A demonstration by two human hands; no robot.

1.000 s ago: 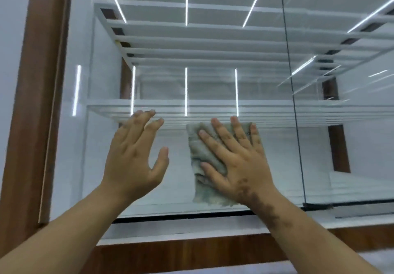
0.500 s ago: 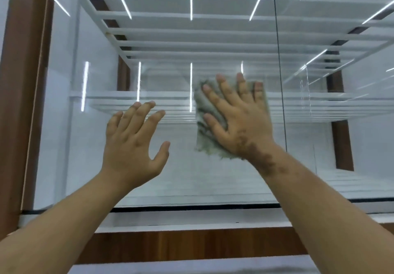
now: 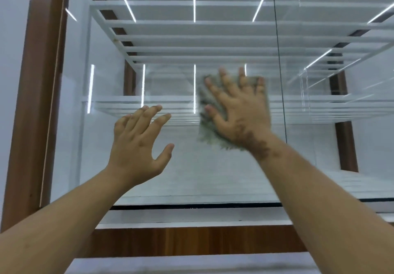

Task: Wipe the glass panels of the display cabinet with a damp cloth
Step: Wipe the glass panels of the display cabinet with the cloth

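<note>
Roughly at chest height, notes from beside the cabinet:
Glass panel (image 3: 213, 167): bounded left by a brown wooden frame (image 3: 38, 103), right by a thin vertical seam (image 3: 280, 81), below by a dark track (image 3: 191, 206); bare glass lies between the cloth and the frame.
Cloth (image 3: 207, 100): grey-green, blurred, flat on the glass just left of the seam, in front of the white shelves (image 3: 149, 103).
Right hand (image 3: 241, 111): fingers straight and spread wide, pressing the cloth against the pane.
Left hand (image 3: 138, 143): fingers loosely spread, holding nothing; contact with the glass cannot be told.
Writing: none readable.
</note>
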